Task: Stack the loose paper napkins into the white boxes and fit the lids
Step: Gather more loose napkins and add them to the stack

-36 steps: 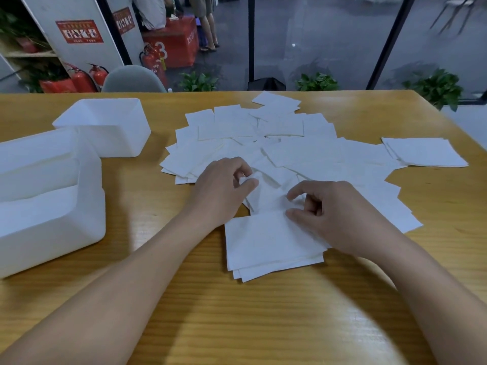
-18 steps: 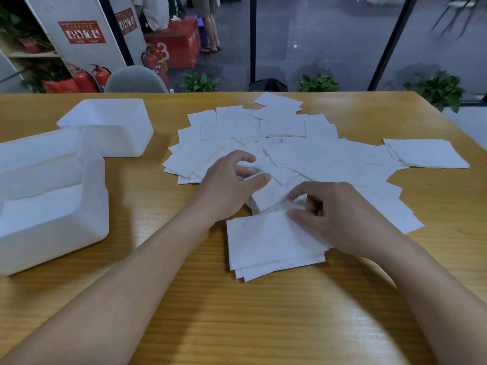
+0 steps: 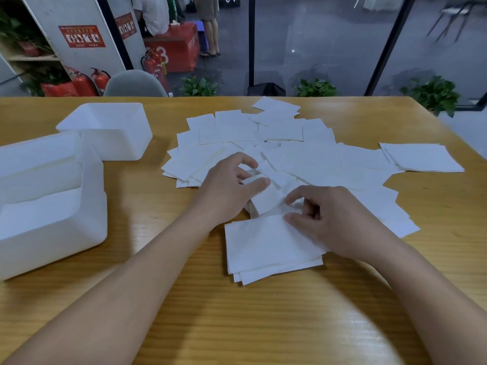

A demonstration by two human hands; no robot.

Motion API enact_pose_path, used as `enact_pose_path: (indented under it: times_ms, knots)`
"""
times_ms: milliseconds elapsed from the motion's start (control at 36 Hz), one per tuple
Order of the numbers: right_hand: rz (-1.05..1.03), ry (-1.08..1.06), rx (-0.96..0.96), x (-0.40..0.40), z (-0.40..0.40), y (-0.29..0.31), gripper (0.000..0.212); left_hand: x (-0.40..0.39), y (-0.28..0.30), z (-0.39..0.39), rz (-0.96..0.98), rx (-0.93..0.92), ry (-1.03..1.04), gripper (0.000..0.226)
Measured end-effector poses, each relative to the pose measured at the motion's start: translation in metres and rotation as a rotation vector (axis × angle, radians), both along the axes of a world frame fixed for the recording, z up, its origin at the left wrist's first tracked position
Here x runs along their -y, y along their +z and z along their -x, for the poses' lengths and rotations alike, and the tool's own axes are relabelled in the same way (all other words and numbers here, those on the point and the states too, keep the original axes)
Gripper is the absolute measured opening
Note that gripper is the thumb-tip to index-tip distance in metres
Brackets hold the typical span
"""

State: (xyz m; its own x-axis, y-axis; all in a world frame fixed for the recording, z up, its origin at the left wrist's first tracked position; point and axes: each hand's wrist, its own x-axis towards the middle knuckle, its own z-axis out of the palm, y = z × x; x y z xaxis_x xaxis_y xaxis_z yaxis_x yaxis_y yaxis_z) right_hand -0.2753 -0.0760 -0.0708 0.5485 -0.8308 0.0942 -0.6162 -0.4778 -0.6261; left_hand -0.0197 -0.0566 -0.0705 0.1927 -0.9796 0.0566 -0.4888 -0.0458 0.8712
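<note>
Wooden table [image 3: 263, 325]: left hand [image 3: 226, 188] pinches one napkin [image 3: 266, 198], right hand [image 3: 332, 219] fingers curled pinning small stack [image 3: 266, 248]; thin, limp paper, take by edges

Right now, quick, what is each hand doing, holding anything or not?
Left hand: pinching a loose napkin between thumb and fingers.
Right hand: fingers curled, thumb pressing on the near napkin stack; whether it pinches a sheet cannot be told.

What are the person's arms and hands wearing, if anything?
Nothing shows on them. The left hand and right hand are bare: no gloves, rings, watch or wristband. Both forearms are uncovered right to the picture's lower edge, so no sleeve is visible.
</note>
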Motion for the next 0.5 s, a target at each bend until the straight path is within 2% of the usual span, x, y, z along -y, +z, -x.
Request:
enact_pose_path:
  times_ms: [83,194,333,500]
  knots:
    - [0.002,-0.003,0.004,0.0,0.001,0.0,0.013,-0.001,-0.001,0.003,0.067,0.045,0.014,0.033]
    - [0.006,-0.026,0.026,-0.001,0.001,0.001,0.012,-0.006,0.006,-0.01,0.149,-0.069,0.008,0.031]
    - [0.006,-0.122,0.279,0.0,-0.003,0.007,0.016,-0.021,0.016,-0.023,0.131,-0.47,-0.081,0.035]
    - [-0.09,-0.176,0.405,-0.003,-0.005,0.018,0.047,-0.04,0.021,-0.025,0.058,-0.741,-0.315,0.026]
